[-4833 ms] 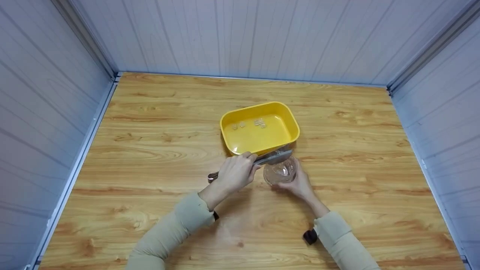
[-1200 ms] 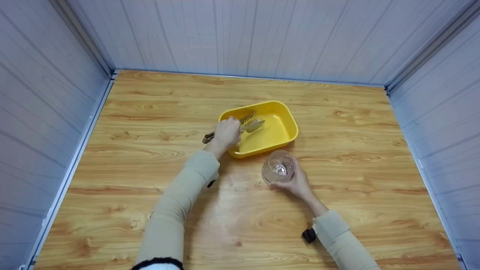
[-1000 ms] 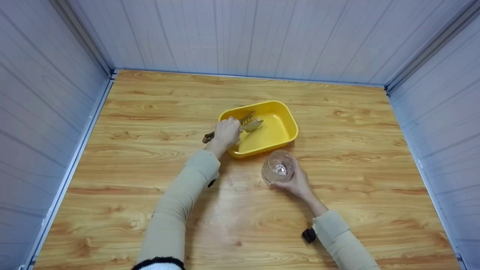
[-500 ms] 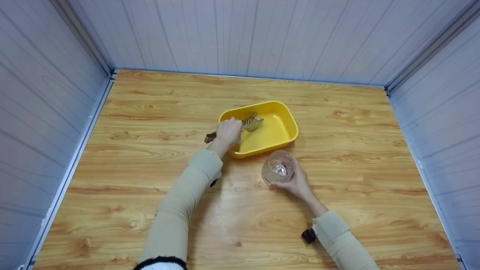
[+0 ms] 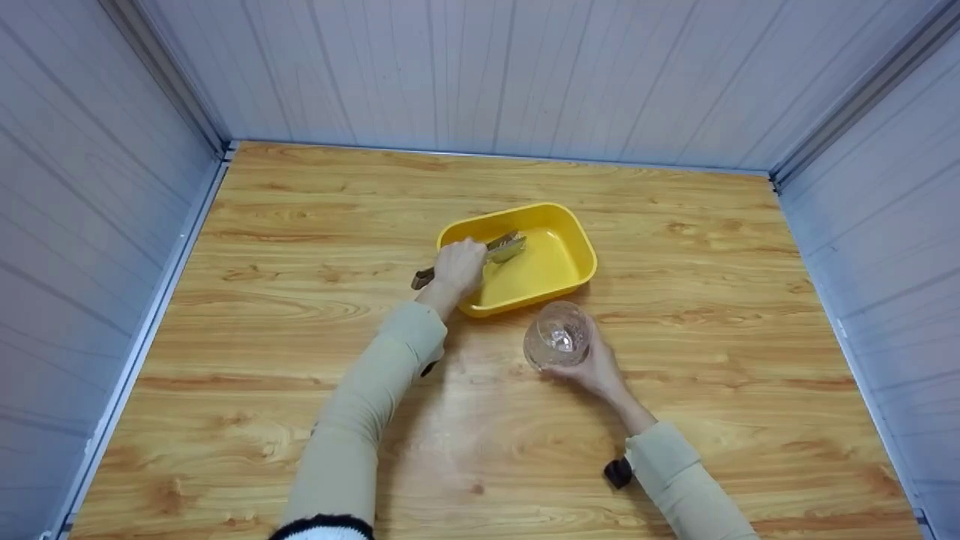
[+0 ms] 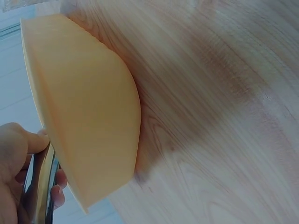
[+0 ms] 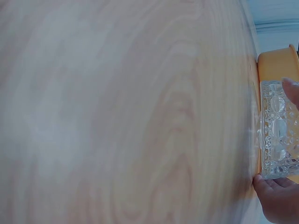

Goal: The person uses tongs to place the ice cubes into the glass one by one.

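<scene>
My left hand (image 5: 459,264) grips metal serving tongs (image 5: 507,250) over the left side of a yellow plastic tub (image 5: 551,274). The tongs' ends reach down inside it and stand close together; small clear pieces around them are mostly hidden. Seen from the left wrist, thumb and fingers close round the tongs' handles (image 6: 41,186) beside the tub's rim. In front of the tub, my right hand (image 5: 600,369) holds a clear glass (image 5: 556,341) by its right side. The right wrist view shows the glass's patterned wall (image 7: 279,126) upright on the table, between thumb and fingers.
The wood-grain table (image 5: 712,300) extends around the tub and glass. Pale panel walls (image 5: 480,75) enclose it at the back and both sides. A black wrist device (image 5: 619,472) sits by the right sleeve cuff.
The tongs have gone from above the glass into the tub with my left hand. Over the last second their ends have drawn closer together. The right hand and glass stay put.
</scene>
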A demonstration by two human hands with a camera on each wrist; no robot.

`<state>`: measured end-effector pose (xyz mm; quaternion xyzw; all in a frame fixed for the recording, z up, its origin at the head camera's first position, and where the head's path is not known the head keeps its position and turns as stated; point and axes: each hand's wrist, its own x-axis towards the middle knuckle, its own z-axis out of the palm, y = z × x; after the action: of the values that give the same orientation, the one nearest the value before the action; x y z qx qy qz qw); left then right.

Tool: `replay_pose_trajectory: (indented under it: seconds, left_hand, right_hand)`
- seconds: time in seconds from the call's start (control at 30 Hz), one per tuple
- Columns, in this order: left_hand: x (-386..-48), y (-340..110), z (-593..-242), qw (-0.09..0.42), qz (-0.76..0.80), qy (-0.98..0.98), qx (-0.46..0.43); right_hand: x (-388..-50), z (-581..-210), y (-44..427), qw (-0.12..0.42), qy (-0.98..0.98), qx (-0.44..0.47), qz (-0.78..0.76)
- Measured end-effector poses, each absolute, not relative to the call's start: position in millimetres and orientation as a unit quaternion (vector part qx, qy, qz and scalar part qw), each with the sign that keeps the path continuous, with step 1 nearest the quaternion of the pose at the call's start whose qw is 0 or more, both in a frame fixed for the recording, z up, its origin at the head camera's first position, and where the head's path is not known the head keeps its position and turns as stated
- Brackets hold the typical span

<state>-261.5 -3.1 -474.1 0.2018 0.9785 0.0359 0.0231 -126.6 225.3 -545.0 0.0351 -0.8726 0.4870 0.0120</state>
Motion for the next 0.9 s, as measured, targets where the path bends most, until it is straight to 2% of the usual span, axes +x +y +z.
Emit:
replay_pose_trajectory:
  seconds: [0.9]
  left_hand:
    - [-259.5,-7.7,-474.8,0.003,0.055,0.975,0.215]
  right_hand:
    - [-127.5,-546.1,225.6,0.019,-0.864,0.048,0.5]
